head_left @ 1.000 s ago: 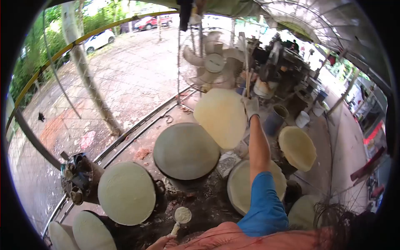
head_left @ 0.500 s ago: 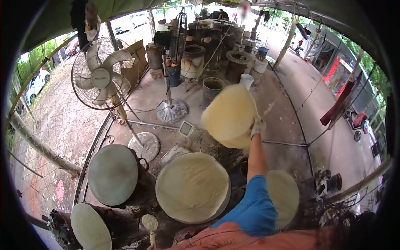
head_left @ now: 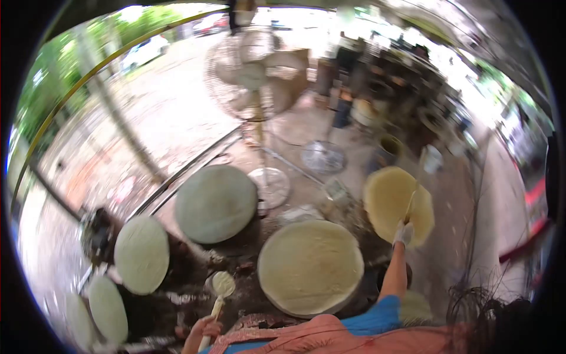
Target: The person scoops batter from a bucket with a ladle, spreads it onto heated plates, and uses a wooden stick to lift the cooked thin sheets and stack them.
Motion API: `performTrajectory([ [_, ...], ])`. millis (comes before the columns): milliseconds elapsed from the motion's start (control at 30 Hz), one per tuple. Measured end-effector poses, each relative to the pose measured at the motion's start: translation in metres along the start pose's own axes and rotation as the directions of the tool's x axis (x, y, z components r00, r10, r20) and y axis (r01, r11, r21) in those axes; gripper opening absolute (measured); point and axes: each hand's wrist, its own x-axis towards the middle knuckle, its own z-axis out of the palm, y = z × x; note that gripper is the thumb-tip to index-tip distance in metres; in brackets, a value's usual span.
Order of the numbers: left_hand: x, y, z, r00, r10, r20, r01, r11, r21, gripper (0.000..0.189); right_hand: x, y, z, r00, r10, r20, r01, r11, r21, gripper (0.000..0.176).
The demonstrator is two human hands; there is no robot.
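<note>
In my left hand (head_left: 202,330), low in the view, the fingers are wrapped round the pale handle of a ladle (head_left: 223,284) whose bowl shows whitish batter. My right hand (head_left: 404,233), in a whitish glove, is closed on a thin stick (head_left: 412,199) pointing away from me. Beyond the glove is a big round yellow flatbread (head_left: 386,197), which the stick and hand overlap. Between my hands, a large round griddle (head_left: 348,307) carries a thin pale sheet of batter (head_left: 311,265). A greyish round griddle (head_left: 216,203) is further off to the left.
Several pale batter-covered rounds (head_left: 141,255) line the left side. Behind the griddles stand a pedestal fan (head_left: 252,76), a plastic-wrapped stand base (head_left: 323,157) and a dark pot (head_left: 386,150). A white bucket (head_left: 433,159) is beyond the flatbread. Barrels at the back are blurred.
My view has turned left. The flatbread, held up and folded over before, is now spread out round and lower. My left hand has come into view with the ladle.
</note>
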Motion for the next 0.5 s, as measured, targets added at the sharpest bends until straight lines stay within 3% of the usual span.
performTrajectory([
  [33,-0.007,0.006,-0.002,1.000,0.001,0.026,-0.001,1.000,-0.022,0.025,-0.014,-0.034,0.029,0.984,-0.118,0.130,0.114,0.993,0.035,0.052],
  [67,-0.015,0.011,-0.004,0.999,-0.002,0.043,0.003,0.999,-0.035,0.025,-0.061,-0.110,0.014,0.968,-0.180,0.174,0.170,0.983,0.068,0.052],
  [100,-0.022,0.017,-0.006,0.999,-0.011,0.048,0.012,0.999,-0.037,0.025,-0.125,-0.209,-0.011,0.774,-0.314,0.550,0.247,0.949,0.195,0.040],
  [133,-0.030,0.024,-0.008,0.999,-0.029,0.039,0.030,0.999,-0.029,0.025,-0.167,-0.267,-0.009,0.655,-0.377,0.655,0.369,0.916,0.157,0.033],
  [167,-0.038,0.031,-0.010,0.998,-0.059,0.025,0.059,0.998,-0.007,0.025,-0.193,-0.275,0.044,0.503,-0.258,0.825,0.032,0.959,0.281,0.036],
  [200,-0.045,0.038,-0.013,0.995,-0.099,0.007,0.099,0.995,0.020,0.025,-0.232,-0.330,0.043,0.345,-0.277,0.897,0.289,0.941,0.179,0.039],
  [233,-0.053,0.046,-0.016,0.989,-0.145,-0.014,0.145,0.988,0.047,0.026,-0.264,-0.373,0.051,0.137,-0.451,0.882,0.451,0.821,0.349,0.037],
  [267,-0.060,0.057,-0.021,0.989,-0.149,0.007,0.148,0.988,0.050,0.026,-0.296,-0.404,0.068,0.043,-0.404,0.914,0.372,0.855,0.360,0.035],
  [300,-0.070,0.069,-0.035,1.000,-0.020,-0.014,0.022,0.989,0.149,0.026,-0.312,-0.424,0.124,-0.042,-0.439,0.898,0.626,0.689,0.366,0.034],
  [333,-0.080,0.083,-0.048,0.993,0.114,-0.025,-0.105,0.962,0.251,0.026,-0.340,-0.448,0.141,-0.049,-0.287,0.957,0.307,0.907,0.288,0.034],
  [400,-0.095,0.112,-0.076,0.991,0.136,0.018,-0.135,0.945,0.299,0.028,-0.356,-0.505,0.141,-0.037,-0.205,0.978,0.483,0.853,0.197,0.033],
  [467,-0.107,0.125,-0.109,0.981,0.149,0.124,-0.173,0.962,0.213,0.029,-0.336,-0.512,0.204,0.132,-0.190,0.973,0.361,0.923,0.131,0.032],
  [500,-0.110,0.138,-0.129,0.988,0.101,0.113,-0.121,0.974,0.190,0.031,-0.319,-0.508,0.225,0.175,-0.176,0.969,0.292,0.949,0.120,0.032],
])
